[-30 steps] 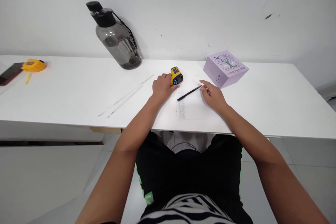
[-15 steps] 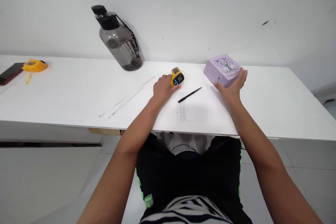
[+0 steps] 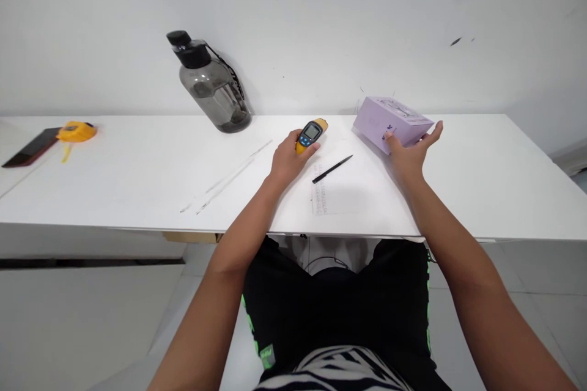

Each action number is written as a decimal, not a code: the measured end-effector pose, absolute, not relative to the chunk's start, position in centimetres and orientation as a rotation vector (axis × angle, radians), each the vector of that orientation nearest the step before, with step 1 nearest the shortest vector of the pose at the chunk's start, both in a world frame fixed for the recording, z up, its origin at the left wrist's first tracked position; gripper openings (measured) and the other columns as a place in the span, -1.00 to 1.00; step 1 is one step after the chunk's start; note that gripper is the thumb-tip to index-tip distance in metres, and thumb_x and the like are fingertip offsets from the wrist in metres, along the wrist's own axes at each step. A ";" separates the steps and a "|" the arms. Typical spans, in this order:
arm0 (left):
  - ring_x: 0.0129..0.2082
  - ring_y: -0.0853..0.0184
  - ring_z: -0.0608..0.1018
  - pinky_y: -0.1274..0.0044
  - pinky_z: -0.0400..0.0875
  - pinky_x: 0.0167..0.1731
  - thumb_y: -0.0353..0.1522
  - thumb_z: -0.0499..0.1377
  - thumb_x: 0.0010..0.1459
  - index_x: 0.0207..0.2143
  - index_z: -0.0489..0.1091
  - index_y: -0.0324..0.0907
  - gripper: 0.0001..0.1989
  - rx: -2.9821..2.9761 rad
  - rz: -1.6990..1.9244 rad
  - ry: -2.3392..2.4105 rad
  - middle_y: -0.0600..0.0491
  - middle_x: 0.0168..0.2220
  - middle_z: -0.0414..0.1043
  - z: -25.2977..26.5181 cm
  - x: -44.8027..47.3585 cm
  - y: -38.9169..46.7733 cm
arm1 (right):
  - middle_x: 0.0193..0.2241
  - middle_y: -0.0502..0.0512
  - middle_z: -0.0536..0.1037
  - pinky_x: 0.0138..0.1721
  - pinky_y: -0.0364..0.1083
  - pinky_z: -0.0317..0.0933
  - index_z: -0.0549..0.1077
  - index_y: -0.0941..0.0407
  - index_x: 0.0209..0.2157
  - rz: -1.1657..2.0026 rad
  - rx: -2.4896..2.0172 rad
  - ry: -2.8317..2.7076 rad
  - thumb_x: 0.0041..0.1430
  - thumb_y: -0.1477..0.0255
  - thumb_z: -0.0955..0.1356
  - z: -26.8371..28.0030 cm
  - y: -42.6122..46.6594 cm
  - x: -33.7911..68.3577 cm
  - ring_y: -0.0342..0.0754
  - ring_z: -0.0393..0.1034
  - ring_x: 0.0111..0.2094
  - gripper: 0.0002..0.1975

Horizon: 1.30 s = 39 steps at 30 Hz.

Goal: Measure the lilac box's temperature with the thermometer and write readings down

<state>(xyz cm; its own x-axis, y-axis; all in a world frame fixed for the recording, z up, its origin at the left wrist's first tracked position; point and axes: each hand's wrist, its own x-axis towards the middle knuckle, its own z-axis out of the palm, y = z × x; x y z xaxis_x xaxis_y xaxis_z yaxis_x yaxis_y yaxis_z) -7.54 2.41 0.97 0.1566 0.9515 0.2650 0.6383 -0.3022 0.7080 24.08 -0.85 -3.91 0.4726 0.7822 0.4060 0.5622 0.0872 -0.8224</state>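
Observation:
My left hand [image 3: 290, 157] is wrapped round a yellow and black infrared thermometer [image 3: 312, 133], its small grey screen and blue buttons facing up toward me. A lavender box [image 3: 383, 123] with a printed top is in my right hand [image 3: 409, 156]. The right thumb presses on its front side, while the fingers are at its right side, partly hidden. The box is tilted, its top leaning away from me. Between my hands a black pen [image 3: 332, 169] lies slantwise on the white table [image 3: 486, 189], just above faint handwriting on a pale sheet [image 3: 343, 200].
A grey water bottle [image 3: 215, 95] with a black cap stands near the wall. Far left, a yellow tape measure [image 3: 77, 131] lies against a dark phone-like object [image 3: 34, 146]. Pencil-like streaks mark the tabletop left of my left hand.
The infrared thermometer has turned in my left hand, so its screen now faces up more. The box has tipped back in my right hand, showing more of its front side. The view shifted slightly.

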 end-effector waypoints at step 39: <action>-0.08 0.23 0.59 0.43 0.54 -0.18 -0.26 0.24 0.17 -0.02 0.38 -0.10 -0.67 2.626 1.254 1.030 -0.11 -0.04 0.52 -0.1 -7.6 1.9 | 0.09 0.27 0.56 -0.08 0.24 0.53 0.36 0.02 0.19 1.601 -0.862 -0.818 0.16 -0.29 0.18 -0.2 -3.4 18.8 0.23 0.57 -0.05 -0.18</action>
